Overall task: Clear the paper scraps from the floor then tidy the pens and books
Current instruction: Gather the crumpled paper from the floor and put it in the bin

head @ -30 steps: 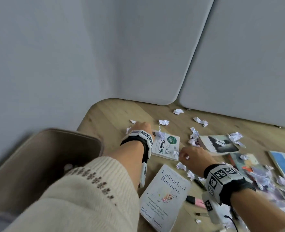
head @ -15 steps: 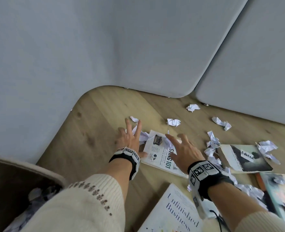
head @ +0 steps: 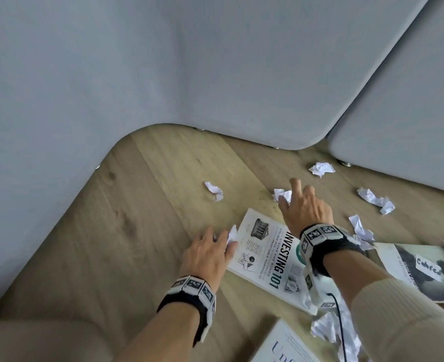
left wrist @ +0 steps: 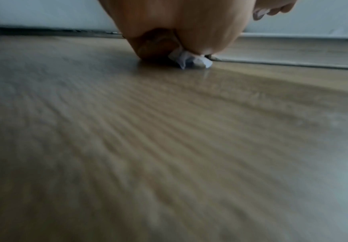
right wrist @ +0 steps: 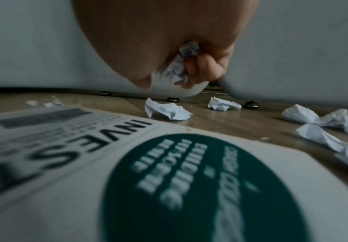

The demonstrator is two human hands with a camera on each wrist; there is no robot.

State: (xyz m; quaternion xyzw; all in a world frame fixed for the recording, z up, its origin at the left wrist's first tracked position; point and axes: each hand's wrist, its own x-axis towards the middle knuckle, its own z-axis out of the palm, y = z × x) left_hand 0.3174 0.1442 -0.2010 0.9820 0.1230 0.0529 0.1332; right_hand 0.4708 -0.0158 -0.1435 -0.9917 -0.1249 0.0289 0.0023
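Several crumpled white paper scraps lie on the wooden floor (head: 148, 231) around the book "Investing 101" (head: 268, 259). My left hand (head: 223, 240) is down at the book's left corner and pinches a paper scrap (head: 232, 234) (left wrist: 189, 60) against the floor. My right hand (head: 290, 195) is beyond the book's far edge, one finger stretched over a scrap (head: 281, 195) on the floor. In the right wrist view its curled fingers (right wrist: 206, 68) hold crumpled paper (right wrist: 175, 68) in the palm.
Loose scraps lie at the far left (head: 214, 190), by the panel foot (head: 321, 168), at the right (head: 376, 202) and near my right wrist (head: 360, 228). A dark-covered book (head: 419, 270) is at the right, a white book (head: 286, 346) at the bottom. Grey panels (head: 215, 74) wall the floor.
Both hands were spread flat half a second ago. The left hand has come back to the book's corner and pinched a scrap; the right has reached forward past the book. The bin has left view.
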